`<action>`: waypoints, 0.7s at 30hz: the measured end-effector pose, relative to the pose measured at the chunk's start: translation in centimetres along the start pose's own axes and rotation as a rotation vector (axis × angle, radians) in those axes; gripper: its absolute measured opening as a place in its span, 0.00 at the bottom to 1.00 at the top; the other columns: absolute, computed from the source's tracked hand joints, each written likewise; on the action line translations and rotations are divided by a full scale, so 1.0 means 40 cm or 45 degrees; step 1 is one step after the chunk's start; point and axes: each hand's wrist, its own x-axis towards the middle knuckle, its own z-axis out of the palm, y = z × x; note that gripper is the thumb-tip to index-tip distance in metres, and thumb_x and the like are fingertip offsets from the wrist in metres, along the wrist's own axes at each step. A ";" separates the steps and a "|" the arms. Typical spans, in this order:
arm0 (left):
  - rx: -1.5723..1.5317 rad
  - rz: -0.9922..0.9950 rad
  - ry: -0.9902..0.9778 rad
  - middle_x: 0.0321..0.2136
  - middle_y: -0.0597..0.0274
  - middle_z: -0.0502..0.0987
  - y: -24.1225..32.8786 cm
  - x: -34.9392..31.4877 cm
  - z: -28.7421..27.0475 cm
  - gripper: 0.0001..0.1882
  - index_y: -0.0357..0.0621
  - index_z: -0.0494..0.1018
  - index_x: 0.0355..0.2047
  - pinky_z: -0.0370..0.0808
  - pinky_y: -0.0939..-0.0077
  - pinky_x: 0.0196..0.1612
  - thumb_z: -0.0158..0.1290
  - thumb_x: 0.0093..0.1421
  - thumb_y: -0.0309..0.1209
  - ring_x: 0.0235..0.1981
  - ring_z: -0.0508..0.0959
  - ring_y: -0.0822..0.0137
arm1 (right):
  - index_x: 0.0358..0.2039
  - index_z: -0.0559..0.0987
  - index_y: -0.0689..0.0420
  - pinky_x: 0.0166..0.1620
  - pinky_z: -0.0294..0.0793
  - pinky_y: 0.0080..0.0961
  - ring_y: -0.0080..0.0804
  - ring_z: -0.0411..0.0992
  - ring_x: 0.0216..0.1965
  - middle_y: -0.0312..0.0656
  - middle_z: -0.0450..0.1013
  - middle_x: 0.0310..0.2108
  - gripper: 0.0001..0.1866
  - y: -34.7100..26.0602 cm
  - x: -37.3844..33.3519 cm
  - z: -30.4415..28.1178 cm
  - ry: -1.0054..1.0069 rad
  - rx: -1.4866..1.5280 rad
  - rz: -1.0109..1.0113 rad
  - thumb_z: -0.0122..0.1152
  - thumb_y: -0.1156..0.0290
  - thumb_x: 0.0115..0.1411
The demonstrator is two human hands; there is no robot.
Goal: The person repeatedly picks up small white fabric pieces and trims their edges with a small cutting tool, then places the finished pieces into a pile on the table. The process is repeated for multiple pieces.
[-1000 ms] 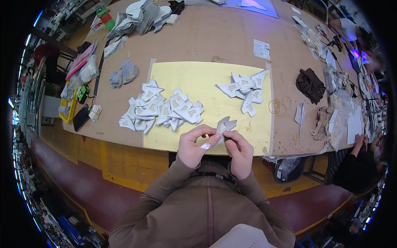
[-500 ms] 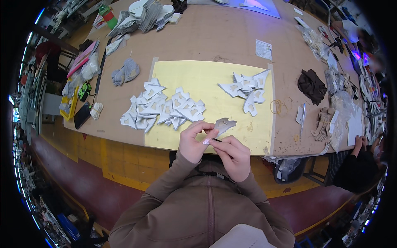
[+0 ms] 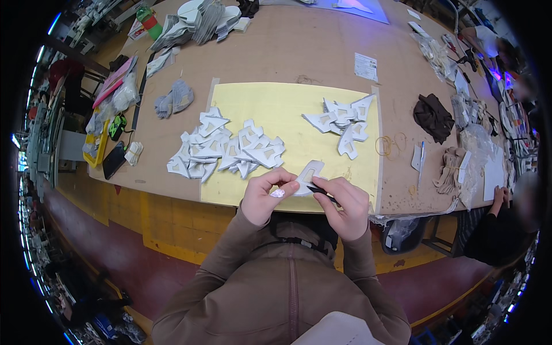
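A white cut-out piece [image 3: 315,167] with a window-like opening is held up over the near edge of the yellow sheet [image 3: 287,106]. My left hand [image 3: 263,196] pinches the left end of the piece between thumb and fingers; a shiny, pale wrapping [image 3: 278,193] covers part of its thumb. My right hand [image 3: 347,208] is closed around a slim black tool [image 3: 323,193], its tip against the lower right of the piece; whether it is tweezers or a pen I cannot tell. Similar pieces form a large heap [image 3: 224,146] at left and a smaller heap [image 3: 345,118] at right.
Left of the sheet lie grey gloves [image 3: 175,100], a black phone [image 3: 115,161] and a yellow tray [image 3: 99,144]. To the right are rubber bands [image 3: 390,146], a pen [image 3: 422,161], a dark cloth [image 3: 433,118] and a bundle of brown strips [image 3: 449,170]. Another person [image 3: 494,230] sits at far right.
The piece has been turned over from its grey side to its white side and stands more upright. My right hand has moved right and up, bringing the black tool to the piece.
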 end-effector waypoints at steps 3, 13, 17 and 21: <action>0.051 0.044 -0.060 0.30 0.63 0.75 0.011 -0.001 -0.005 0.09 0.29 0.77 0.37 0.67 0.80 0.39 0.56 0.64 0.26 0.33 0.71 0.76 | 0.43 0.82 0.59 0.26 0.71 0.27 0.34 0.74 0.23 0.42 0.76 0.27 0.17 0.000 -0.004 0.001 -0.009 0.081 0.014 0.69 0.80 0.50; 0.260 0.170 -0.134 0.30 0.61 0.74 0.044 -0.004 -0.003 0.09 0.31 0.76 0.38 0.67 0.76 0.41 0.55 0.64 0.27 0.35 0.71 0.70 | 0.42 0.82 0.62 0.28 0.73 0.26 0.33 0.76 0.25 0.45 0.77 0.28 0.16 -0.011 -0.004 -0.008 -0.030 0.218 0.098 0.69 0.81 0.51; 0.301 0.215 -0.149 0.30 0.60 0.74 0.049 -0.008 -0.004 0.08 0.32 0.76 0.37 0.67 0.76 0.41 0.55 0.63 0.27 0.34 0.71 0.68 | 0.42 0.82 0.62 0.27 0.72 0.24 0.31 0.75 0.25 0.44 0.77 0.28 0.16 -0.025 -0.004 -0.015 -0.049 0.250 0.134 0.69 0.81 0.51; 0.294 0.219 -0.147 0.30 0.60 0.74 0.052 -0.021 -0.002 0.08 0.32 0.76 0.37 0.67 0.75 0.41 0.55 0.63 0.27 0.34 0.71 0.68 | 0.43 0.82 0.63 0.26 0.70 0.22 0.28 0.74 0.24 0.43 0.77 0.28 0.15 -0.034 -0.014 -0.011 -0.039 0.273 0.144 0.69 0.81 0.52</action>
